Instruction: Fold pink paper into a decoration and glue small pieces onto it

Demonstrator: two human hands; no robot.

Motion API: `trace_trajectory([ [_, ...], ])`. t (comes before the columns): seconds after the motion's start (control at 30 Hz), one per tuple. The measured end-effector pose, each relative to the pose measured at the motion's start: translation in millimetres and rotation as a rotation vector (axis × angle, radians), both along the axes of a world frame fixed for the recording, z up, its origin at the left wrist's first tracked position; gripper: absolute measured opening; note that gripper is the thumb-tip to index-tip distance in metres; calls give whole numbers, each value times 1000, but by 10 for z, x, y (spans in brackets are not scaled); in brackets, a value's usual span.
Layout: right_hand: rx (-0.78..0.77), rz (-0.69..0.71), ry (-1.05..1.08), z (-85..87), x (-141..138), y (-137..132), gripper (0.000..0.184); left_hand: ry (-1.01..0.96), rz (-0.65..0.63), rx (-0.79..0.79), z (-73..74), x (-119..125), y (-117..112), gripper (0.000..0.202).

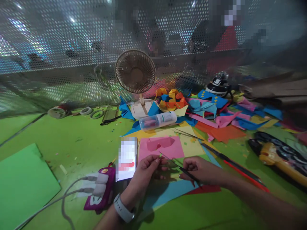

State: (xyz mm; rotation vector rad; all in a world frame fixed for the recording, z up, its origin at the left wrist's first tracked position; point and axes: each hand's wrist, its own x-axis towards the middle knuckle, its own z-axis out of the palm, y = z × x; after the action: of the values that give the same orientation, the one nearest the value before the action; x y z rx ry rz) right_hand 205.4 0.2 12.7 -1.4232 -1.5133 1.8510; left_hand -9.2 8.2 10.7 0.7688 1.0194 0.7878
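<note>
My left hand (150, 166), a white watch (123, 208) on its wrist, is closed in a pinch over the paper sheets. What lies between its fingertips is too small to make out. My right hand (198, 169) is closed around a thin, pointed dark tool (189, 175). The tool's slim tip reaches left toward the left fingertips; whether it is scissors or tweezers I cannot tell. Below and behind the hands lie a pink sheet (178, 148) with a folded pink piece (160, 143) on it, yellow paper (195, 147) and light blue paper (165, 193).
A lit phone (127, 159) and a purple power strip (109, 182) with cables stand left. Behind are a fan (136, 72), a clear bottle (158, 120), tweezers (187, 133) and colourful folded papers (203, 108). At right lies a black-and-red cutter (236, 167). Green sheet (26, 185) at far left.
</note>
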Motion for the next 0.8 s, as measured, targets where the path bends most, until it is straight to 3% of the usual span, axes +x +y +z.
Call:
trace_trajectory([
  [0.57, 70, 45, -45, 39, 13, -51, 36, -2, -32, 35, -13, -8, -40, 29],
  [0.8, 98, 22, -67, 23, 92, -8, 33, -33, 45, 43, -5, -6, -41, 30],
])
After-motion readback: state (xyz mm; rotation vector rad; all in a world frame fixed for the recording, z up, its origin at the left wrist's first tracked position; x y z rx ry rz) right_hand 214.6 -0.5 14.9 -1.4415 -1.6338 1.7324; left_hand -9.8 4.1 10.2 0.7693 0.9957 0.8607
